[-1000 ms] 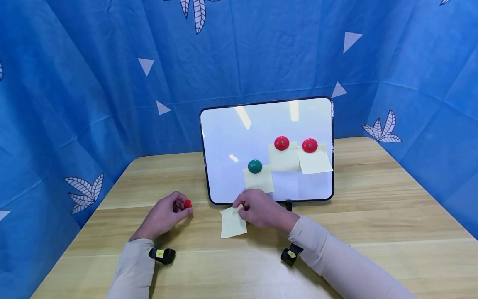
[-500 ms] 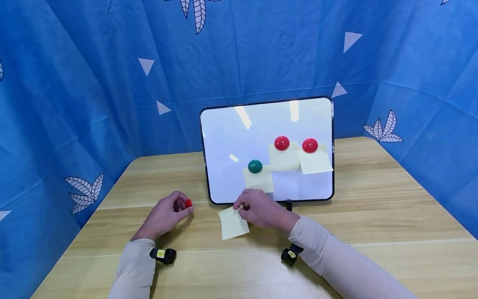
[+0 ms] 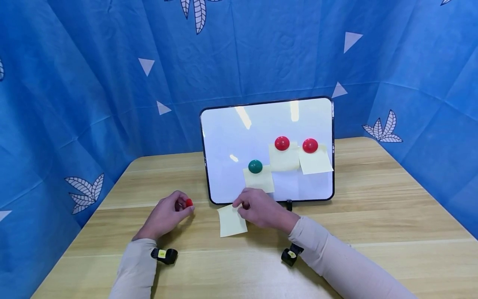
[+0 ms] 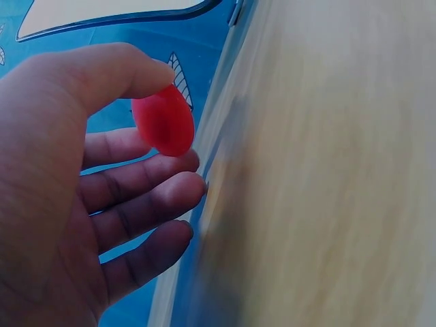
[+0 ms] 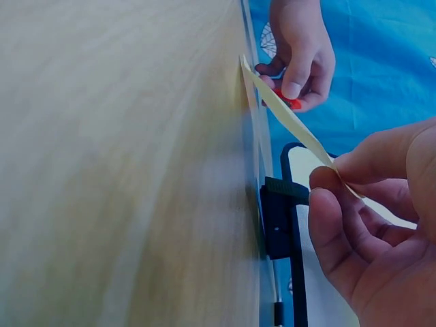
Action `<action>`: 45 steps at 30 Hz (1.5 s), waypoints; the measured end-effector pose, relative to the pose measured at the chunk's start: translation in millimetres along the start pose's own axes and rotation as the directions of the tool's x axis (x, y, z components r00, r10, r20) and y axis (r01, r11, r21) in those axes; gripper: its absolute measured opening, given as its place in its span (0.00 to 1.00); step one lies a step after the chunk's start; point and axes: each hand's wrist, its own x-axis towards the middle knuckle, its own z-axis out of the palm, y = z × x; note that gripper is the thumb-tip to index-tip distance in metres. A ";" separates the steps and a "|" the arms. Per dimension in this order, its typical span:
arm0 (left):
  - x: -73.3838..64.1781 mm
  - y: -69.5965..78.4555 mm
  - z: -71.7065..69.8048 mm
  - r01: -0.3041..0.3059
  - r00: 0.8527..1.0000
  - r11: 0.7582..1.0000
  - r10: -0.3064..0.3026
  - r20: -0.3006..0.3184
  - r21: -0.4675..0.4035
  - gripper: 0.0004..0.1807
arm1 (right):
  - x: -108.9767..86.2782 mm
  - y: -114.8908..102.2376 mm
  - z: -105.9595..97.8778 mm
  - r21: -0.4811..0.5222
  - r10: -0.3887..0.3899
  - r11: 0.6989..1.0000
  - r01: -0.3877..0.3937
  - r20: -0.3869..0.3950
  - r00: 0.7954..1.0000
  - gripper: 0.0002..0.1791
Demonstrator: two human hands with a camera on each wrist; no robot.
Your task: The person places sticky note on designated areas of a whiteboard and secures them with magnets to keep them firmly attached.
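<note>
My left hand point(image 3: 164, 214) pinches a round red magnet point(image 4: 163, 121) between thumb and fingers, over the table left of the whiteboard. In the left wrist view the other fingers spread loosely below it. My right hand point(image 3: 261, 209) pinches a pale yellow paper note point(image 3: 231, 222) by its upper edge, in front of the board's lower edge. Seen from the right wrist, the note point(image 5: 289, 119) is edge-on and slightly curved, with thumb and index finger on one end. The whiteboard point(image 3: 228, 137) stands tilted back on the table.
A green magnet point(image 3: 255, 166) holds one note point(image 3: 259, 182) low on the board. Two red magnets point(image 3: 281, 143) hold two more notes at its right side. A black stand foot point(image 5: 276, 218) sits at the board's lower edge. Blue curtain point(image 3: 112, 83) surrounds the wooden table point(image 3: 373, 216).
The note in my right hand has swung slightly, its lower end shifting a little left. My left hand with the red magnet has edged slightly right. The board and its notes look the same.
</note>
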 end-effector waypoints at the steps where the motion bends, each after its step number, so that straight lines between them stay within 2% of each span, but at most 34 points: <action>1: -0.1 0.2 0.0 -0.001 1.000 1.000 0.001 0.000 0.002 0.19 | -0.1 -0.2 -0.1 -0.003 0.000 1.000 0.000 -0.004 1.000 0.11; 15: -0.7 3.2 -0.2 -0.005 1.000 1.000 0.005 -0.005 0.001 0.20 | -1.2 -0.9 -0.7 -0.012 -0.013 1.000 0.013 -0.017 1.000 0.10; 24: -0.2 6.2 0.9 -0.044 0.998 0.999 0.043 -0.050 -0.012 0.20 | -1.3 0.6 -1.3 -0.003 -0.040 0.999 0.040 -0.032 0.999 0.11; 36: -1.2 13.3 1.7 -0.043 0.995 0.999 0.042 -0.087 -0.007 0.22 | -2.2 0.2 -1.3 0.031 -0.066 0.997 0.068 -0.072 0.995 0.11; 45: -3.0 19.4 3.9 -0.084 0.991 0.996 0.083 -0.103 -0.013 0.20 | -2.5 0.8 -1.3 0.029 -0.115 0.992 0.120 -0.134 0.984 0.09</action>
